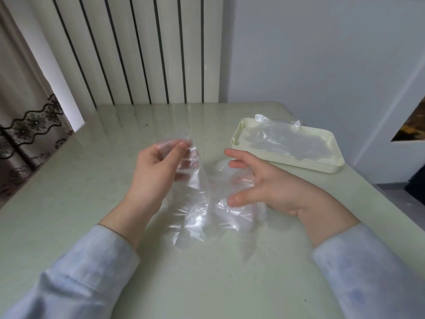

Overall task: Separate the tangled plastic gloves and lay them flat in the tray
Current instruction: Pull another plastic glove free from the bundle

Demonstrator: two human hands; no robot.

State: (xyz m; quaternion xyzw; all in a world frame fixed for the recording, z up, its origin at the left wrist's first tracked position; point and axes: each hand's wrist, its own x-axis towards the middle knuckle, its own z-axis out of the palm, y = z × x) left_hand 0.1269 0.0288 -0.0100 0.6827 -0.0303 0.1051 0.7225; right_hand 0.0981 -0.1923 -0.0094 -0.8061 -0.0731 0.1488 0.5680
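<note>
My left hand (158, 166) pinches the upper end of a clear plastic glove (195, 203) that hangs crumpled above the middle of the pale green table (92, 180). More crinkled clear plastic bunches under my right hand (259, 180), whose fingers are spread and relaxed just over it, gripping nothing. I cannot tell whether this is one glove or two tangled together. A cream tray (322, 166) sits at the right rear of the table. A flattened clear glove (287, 141) lies in it, its fingertips sticking up over the far rim.
A white ribbed radiator (138, 54) stands behind the table's far edge. A lace-trimmed curtain (30, 125) hangs at the left. The table's right edge runs close beside the tray, with a grey wall behind.
</note>
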